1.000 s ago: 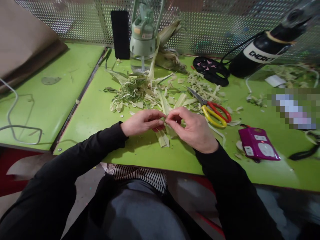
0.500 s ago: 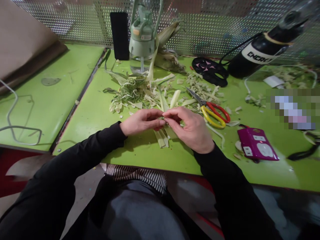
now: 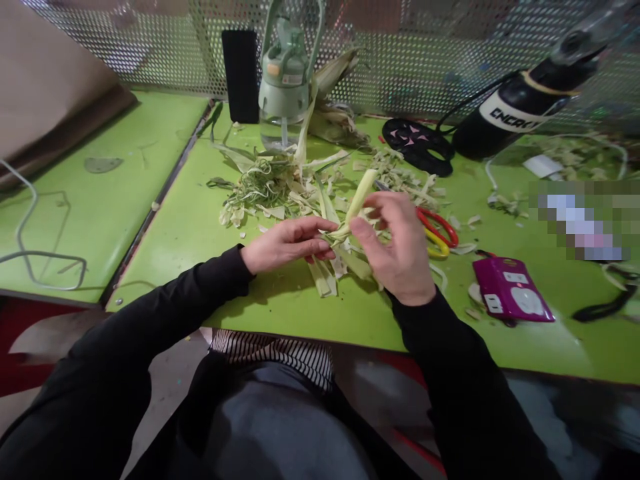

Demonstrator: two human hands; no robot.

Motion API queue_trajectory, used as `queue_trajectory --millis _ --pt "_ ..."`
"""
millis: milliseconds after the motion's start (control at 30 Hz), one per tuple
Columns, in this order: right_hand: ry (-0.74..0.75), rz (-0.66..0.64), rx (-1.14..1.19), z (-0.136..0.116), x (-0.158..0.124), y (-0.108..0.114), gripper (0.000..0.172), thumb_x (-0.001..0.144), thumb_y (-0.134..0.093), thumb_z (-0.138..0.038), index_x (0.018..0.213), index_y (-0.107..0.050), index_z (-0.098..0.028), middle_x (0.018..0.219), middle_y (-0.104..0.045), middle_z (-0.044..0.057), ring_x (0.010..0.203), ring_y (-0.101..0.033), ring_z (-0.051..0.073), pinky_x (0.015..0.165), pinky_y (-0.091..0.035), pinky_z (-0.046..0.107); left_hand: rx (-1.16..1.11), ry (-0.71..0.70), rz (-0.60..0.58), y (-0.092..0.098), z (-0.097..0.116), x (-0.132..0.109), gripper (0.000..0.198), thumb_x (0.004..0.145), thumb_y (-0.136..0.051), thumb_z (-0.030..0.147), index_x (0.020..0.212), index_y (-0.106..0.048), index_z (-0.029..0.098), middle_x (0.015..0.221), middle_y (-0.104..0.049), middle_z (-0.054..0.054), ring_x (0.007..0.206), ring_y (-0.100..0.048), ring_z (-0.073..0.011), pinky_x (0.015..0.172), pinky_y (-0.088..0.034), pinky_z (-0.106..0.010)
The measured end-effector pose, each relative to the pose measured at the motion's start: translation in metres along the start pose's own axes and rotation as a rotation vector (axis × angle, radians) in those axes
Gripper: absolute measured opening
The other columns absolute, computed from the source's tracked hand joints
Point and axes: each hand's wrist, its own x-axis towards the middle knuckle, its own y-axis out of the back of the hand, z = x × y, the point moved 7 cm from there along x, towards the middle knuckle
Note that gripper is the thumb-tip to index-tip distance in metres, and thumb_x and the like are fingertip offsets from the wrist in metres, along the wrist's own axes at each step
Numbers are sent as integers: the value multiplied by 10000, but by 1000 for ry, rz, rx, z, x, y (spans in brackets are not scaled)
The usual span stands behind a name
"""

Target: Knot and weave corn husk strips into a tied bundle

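Pale green strips of corn husk (image 3: 361,193) meet in a small bundle over the table edge side of the pile. My left hand (image 3: 287,245) pinches the bundle between thumb and fingers where the strips cross. Just to the right, my right hand (image 3: 400,250) has its thumb and fingers apart, close against the upright strip; whether the thumb tip touches it is hard to tell. Behind my right hand lie scissors (image 3: 439,227) with red and yellow handles, partly covered by it. Flat husk ends (image 3: 324,279) stick out below the bundle.
Husk shreds (image 3: 265,177) are heaped beyond my hands. Behind them stand a green water bottle (image 3: 285,87) and a black phone (image 3: 240,77). A black bottle (image 3: 500,113) leans at right, near a dark pad (image 3: 417,143). A purple packet (image 3: 513,290) lies right of my hand.
My right hand has moved right and its fingers have spread from the pinch. The upper husk strip now tilts further right and up. My left hand stays almost still.
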Motion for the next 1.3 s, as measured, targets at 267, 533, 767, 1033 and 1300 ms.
queue_trajectory --millis 267,533,767,1033,1300 --pt "-149 -28 284 6 -9 -12 223 984 -491 -382 923 -664 -257 909 -694 29 889 -659 203 779 -535 384 -36 95 -44 -14 -3 -3 535 879 -615 82 1376 -419 105 834 -735 -50 667 -663 -82 629 -526 -203" --pt "103 42 -60 -13 -9 -8 222 990 -452 -317 807 -568 -270 674 -580 -12 703 -571 186 932 -460 464 -1 138 3 -19 0 -8 507 860 -630 96 1299 -379 134 783 -720 -21 539 -594 -57 507 -443 -186" --pt "-63 -43 122 1 -10 -15 185 987 -471 -402 952 -551 -240 725 -547 -19 572 -498 124 542 -434 278 -50 100 239 -2 7 -3 168 904 -577 86 870 -430 159 695 -686 23 525 -573 -24 517 -436 -161" --pt "-243 -248 311 9 -9 -31 366 781 -757 -435 1018 -626 -189 833 -670 16 714 -640 157 660 -533 298 17 64 207 2 6 -1 123 880 -540 25 886 -493 139 630 -610 53 550 -578 -31 581 -492 -171" --pt "-301 -264 434 9 -12 -34 245 779 -727 -251 928 -536 -213 754 -567 -43 576 -536 93 519 -455 230 141 44 170 1 3 -6 193 855 -606 124 878 -423 181 648 -654 40 558 -603 -44 545 -478 -169"
